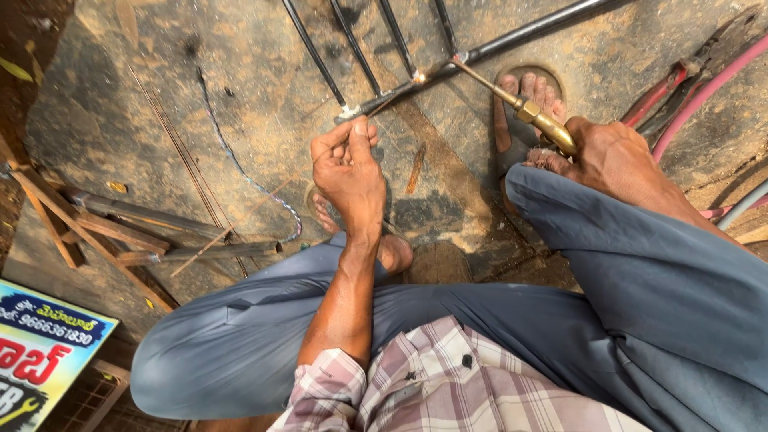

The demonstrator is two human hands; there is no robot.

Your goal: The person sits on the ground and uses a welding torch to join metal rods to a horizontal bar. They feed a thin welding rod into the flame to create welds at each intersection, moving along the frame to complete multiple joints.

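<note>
I squat over a black metal pipe frame (448, 64) lying on a flat stone slab (240, 88). My right hand (608, 152) grips a brass torch (520, 108) whose thin tip reaches a joint of the frame. My left hand (348, 168) pinches a thin filler rod (382, 104) that points toward another joint. My feet (532, 96) in sandals rest on the slab beneath the frame.
Red-handled pliers (688, 76) and a red hose (704, 96) lie at the right. Rusty angle-iron pieces (120, 232) lie at the left, thin wires (240, 168) beside them. A printed signboard (40, 352) sits at the lower left.
</note>
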